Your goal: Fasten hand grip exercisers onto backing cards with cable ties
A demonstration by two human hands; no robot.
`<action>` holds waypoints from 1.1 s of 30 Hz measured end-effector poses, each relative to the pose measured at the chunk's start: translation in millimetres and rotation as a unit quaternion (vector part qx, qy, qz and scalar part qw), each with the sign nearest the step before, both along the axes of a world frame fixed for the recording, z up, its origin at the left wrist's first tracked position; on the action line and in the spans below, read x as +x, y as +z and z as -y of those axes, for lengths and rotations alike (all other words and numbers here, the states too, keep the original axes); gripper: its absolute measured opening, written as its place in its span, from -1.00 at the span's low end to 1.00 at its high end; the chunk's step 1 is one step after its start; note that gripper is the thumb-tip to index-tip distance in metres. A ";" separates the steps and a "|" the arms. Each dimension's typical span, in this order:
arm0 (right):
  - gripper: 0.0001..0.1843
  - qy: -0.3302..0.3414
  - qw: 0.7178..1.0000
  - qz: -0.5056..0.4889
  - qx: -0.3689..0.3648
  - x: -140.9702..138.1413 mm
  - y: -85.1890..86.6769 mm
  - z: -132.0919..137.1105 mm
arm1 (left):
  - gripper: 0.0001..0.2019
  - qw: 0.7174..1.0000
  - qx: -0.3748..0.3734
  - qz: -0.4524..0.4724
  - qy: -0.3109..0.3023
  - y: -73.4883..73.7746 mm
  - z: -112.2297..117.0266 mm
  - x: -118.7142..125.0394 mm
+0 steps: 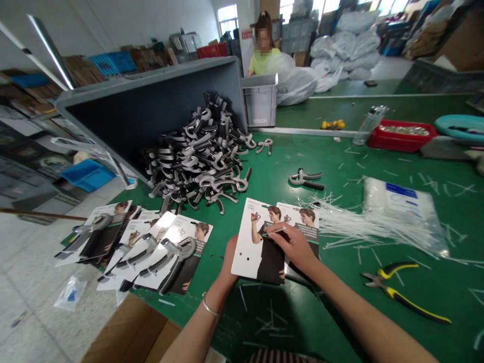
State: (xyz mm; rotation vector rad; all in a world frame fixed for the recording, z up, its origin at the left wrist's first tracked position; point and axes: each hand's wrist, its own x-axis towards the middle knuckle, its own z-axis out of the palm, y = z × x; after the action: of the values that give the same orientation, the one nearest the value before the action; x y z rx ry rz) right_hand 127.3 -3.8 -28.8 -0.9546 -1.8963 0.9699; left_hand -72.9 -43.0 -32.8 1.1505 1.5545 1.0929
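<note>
My left hand [228,259] holds up a printed backing card [247,244] by its left side, its fingers hidden behind the card. My right hand [297,247] is closed in a pinch on a thin white cable tie [280,230], held against the card's front. Two small holes show in the card's lower left. Under my right hand lies a second printed card [313,232]. To the right of my hands, loose white cable ties [340,227] spread from a clear plastic bag [401,201]. Yellow-and-black cutting pliers [389,287] rest open near my right forearm.
A tipped grey crate [151,78] spills a heap of hand grippers [200,156]. One hand gripper [305,178] lies alone beyond the cards. Cards with hand grippers on them [162,252] overlap at the left edge. A red tray [401,136] stands back right; a person [260,55] is beyond.
</note>
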 end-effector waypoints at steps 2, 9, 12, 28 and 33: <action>-0.84 0.029 0.999 -0.017 -0.010 0.4 0.4 -3.2 | -0.83 0.994 0.039 -0.102 -0.003 3.0 5.7 -3.0; -0.88 0.023 0.999 -0.021 0.019 -2.0 0.7 -2.8 | -0.70 0.990 -0.012 -0.030 -0.135 31.5 26.0 -12.2; -0.88 0.027 0.999 -0.018 0.014 -1.3 2.1 -1.3 | -0.64 0.983 0.023 -0.021 -0.180 39.6 29.2 -15.6; -0.68 0.052 0.995 -0.026 0.085 -3.4 8.6 4.5 | -0.89 1.000 0.005 0.016 0.006 2.9 17.0 7.7; -0.67 0.051 0.995 -0.018 0.081 -3.6 6.1 4.4 | -0.92 0.999 -0.013 0.030 0.016 8.6 14.5 9.1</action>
State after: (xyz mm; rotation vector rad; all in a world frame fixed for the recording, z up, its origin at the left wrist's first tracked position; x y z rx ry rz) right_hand 123.6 -8.2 -22.7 -0.7468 -1.9748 0.8698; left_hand -63.8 -57.4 -24.2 1.0695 1.5411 1.1140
